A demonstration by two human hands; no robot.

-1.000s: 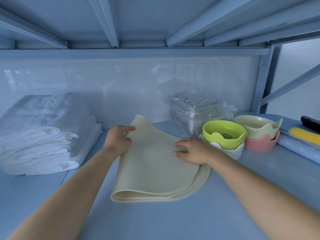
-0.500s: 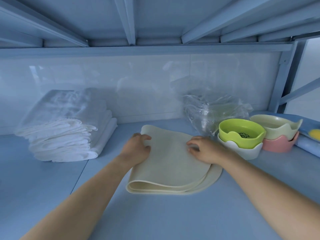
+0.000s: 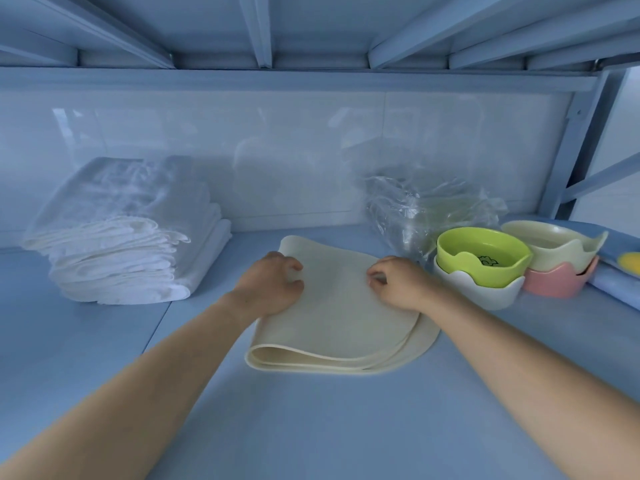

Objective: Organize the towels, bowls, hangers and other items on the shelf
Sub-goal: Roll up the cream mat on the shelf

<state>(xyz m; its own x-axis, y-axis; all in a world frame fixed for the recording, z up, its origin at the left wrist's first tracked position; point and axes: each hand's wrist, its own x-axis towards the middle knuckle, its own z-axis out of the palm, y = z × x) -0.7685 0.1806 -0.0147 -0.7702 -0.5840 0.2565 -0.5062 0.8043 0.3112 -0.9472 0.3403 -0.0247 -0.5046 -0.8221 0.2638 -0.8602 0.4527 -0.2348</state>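
I get cool, even bluish light, soft glare on the back wall (image 3: 311, 150), edges bowed, slight blur.

left hand (image 3: 270, 289) | right hand (image 3: 401, 285) | both rest on folded cream mat (image 3: 339, 323) | towels (image 3: 114, 258) left | bowls (image 3: 460, 270) right

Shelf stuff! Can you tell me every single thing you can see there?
towels: one stack, white, left
mat: folded layers, cream, middle
plastic bag: one, clear, back right
green bowl: one, green, inside white bowl
white bowl: one, white, right of mat
cream bowl: one, cream, inside pink bowl
pink bowl: one, pink, further right
cloth: one, blue with yellow, far right, cut off
shelf: one, blue, underneath
left hand: one, on mat's left side
right hand: one, on mat's right side
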